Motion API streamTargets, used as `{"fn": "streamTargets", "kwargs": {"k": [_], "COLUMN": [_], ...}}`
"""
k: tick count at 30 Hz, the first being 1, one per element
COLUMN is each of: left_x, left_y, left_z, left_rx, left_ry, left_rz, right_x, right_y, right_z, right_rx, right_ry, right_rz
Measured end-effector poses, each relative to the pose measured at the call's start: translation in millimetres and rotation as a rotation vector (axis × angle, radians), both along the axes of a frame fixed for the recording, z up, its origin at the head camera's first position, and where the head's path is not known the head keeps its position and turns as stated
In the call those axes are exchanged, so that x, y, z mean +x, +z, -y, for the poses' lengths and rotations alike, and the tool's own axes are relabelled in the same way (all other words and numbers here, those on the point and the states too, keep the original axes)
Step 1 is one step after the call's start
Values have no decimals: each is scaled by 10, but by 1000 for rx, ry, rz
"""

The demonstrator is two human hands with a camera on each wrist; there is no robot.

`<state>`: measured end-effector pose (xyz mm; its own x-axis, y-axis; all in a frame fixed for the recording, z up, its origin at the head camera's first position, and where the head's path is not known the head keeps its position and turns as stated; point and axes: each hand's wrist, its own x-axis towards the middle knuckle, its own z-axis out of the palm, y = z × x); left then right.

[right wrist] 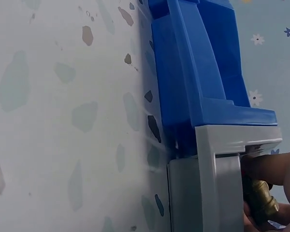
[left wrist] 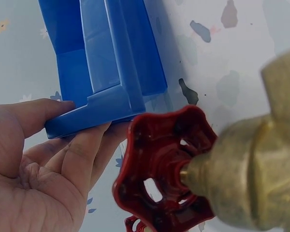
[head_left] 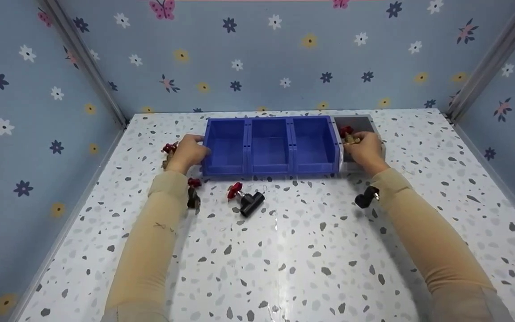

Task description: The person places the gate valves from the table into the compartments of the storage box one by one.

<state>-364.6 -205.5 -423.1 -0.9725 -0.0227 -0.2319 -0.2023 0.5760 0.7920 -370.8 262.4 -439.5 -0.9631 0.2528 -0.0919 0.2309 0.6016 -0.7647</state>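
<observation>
nearest us, two tan sleeves (head_left: 145, 259) reach forward over a white speckled table (head_left: 284, 268). beyond their cuffs we find a black fitting (head_left: 365, 198) just beside the right forearm, partly hidden by it. toward the left lies a black tee-shaped valve (head_left: 251, 204) with a red handwheel, and near the left sleeve a dark valve (head_left: 192, 197), also red-wheeled.

farther off, we see the left hand (head_left: 190, 152) clamped on the left end of a row of three blue bins (head_left: 269, 170), its thumb over the rim and its fingers on the outer side. a brass valve (head_left: 167, 160) with a red handwheel lies just beside that hand, on its left.

at the other end, a grey bin (head_left: 365, 121) adjoins the blue ones. inside it we see the right hand (head_left: 367, 150) pinching a second brass valve (head_left: 352, 138); a red handwheel (head_left: 345, 130) shows there too. farthest away stands a blue wall (head_left: 275, 58) patterned with flowers.
</observation>
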Motion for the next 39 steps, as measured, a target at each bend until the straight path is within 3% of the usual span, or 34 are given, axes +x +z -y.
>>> {"fn": "streamTargets", "kwargs": {"k": [13, 23, 39], "left_x": [-10, 6, 28], "left_y": [-22, -22, 10], "left_z": [7, 4, 1], "left_rx": [17, 25, 12], "left_ry": [-6, -11, -1], "left_rz": [-4, -21, 0], "right_x": [-46, -50, -119], "right_y": [-89, -101, -113], "right_z": [-52, -93, -148], "right_rx": [37, 100, 157], "right_ry": [17, 103, 176], "right_rz": [-29, -26, 27]}}
